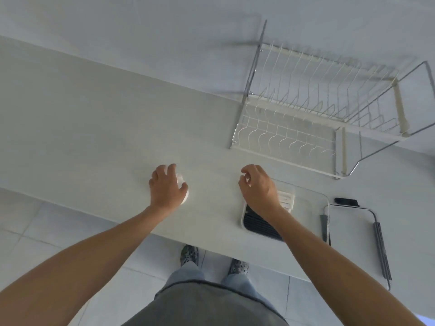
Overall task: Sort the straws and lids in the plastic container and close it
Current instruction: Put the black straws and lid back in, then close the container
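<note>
Head view: the left hand [167,186] rests palm-down on the white counter [94,128], its fingers [171,169] curled over a small stack of white lids [183,184]; the lids show only at the thumb side of the hand, and the hand appears to grip them. The right hand [257,187] hovers to the right, well apart from the left hand, over the far-left corner of the clear plastic container [306,208]. Its fingers are loosely curled and narrow, with nothing visible between them. The container lies open on the counter near the front edge. Black straws [259,223] fill its near-left part, and white straws or lids [286,200] sit in the compartment just beyond them; which of the two cannot be told. The right forearm crosses over the container. Just beside the container to the right lies its clear lid with grey clips [353,229], flat on the counter, with a small black object [346,201] at its far edge. A white wire dish rack [306,114] stands at the far right of the counter.
</note>
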